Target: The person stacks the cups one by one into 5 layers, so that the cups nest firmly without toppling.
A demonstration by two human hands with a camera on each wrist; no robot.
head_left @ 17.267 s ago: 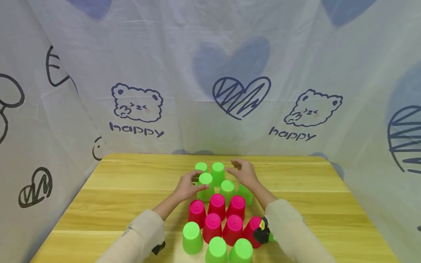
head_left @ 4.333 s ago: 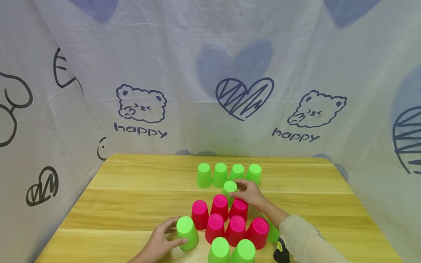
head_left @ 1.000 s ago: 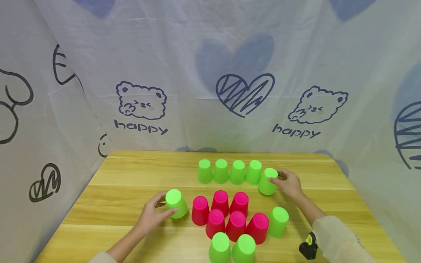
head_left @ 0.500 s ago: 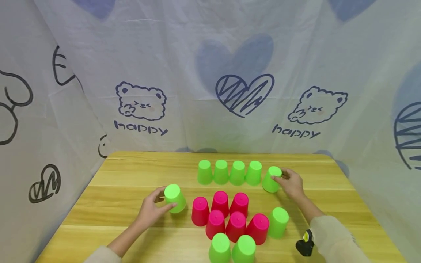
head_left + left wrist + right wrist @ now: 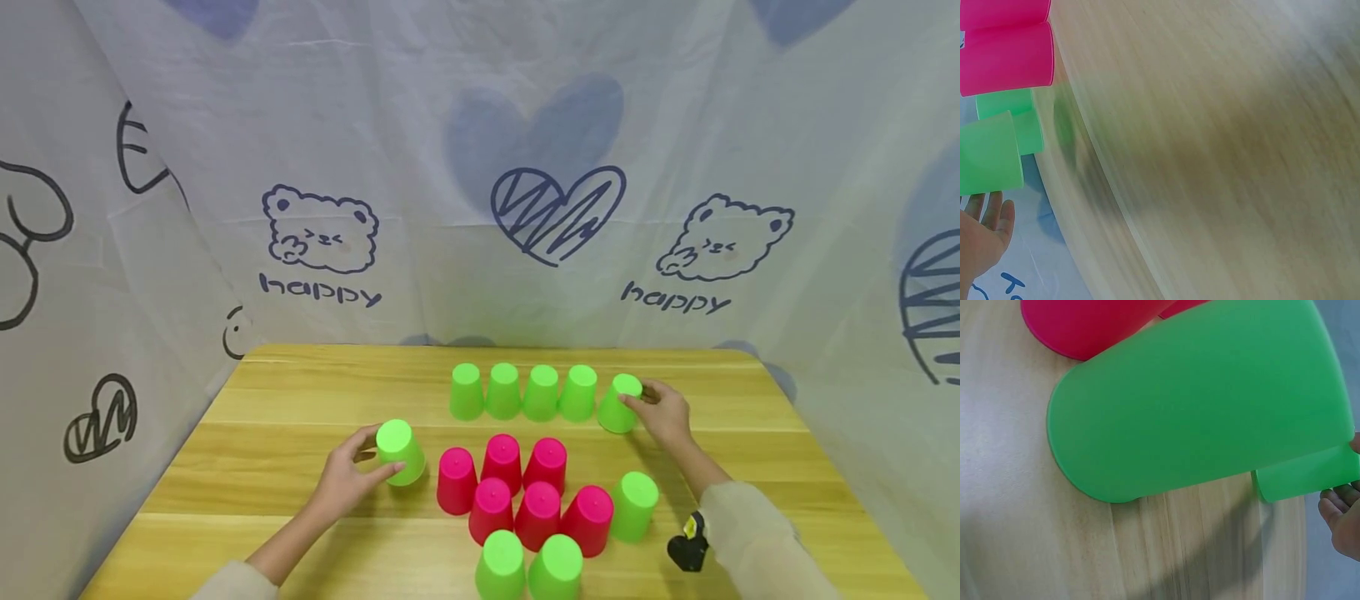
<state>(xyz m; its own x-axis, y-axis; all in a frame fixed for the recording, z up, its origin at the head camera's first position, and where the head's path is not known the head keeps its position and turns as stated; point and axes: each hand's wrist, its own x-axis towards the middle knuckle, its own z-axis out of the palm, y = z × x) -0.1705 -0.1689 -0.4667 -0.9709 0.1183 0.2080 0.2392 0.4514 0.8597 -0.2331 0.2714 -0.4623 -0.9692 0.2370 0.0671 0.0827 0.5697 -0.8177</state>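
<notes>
1. While the left hand (image 5: 348, 481) grips a green cup (image 5: 400, 452) between curled fingers and thumb, that cup sits left of the red ones, slightly tilted and seemingly just off the table.
2. The right hand (image 5: 664, 414) pinches a second green cup (image 5: 618, 410), fingers and thumb parted only by its width; it leans a little, just beside the row's right end.
3. The row of four green cups (image 5: 506, 396) stands upright, bottoms up, with neither hand on it; this part looks done.
4. Outside the row, a lone green cup (image 5: 634, 508) and a front pair of green cups (image 5: 501, 568) stand unheld. Judging by position, these three and both held cups remain unplaced.
5. Six red cups (image 5: 537, 510) cluster mid-table, apparently unsorted.
6. Beneath everything lies the wooden table (image 5: 300, 400); behind it hangs a printed cloth (image 5: 420, 142).
</notes>
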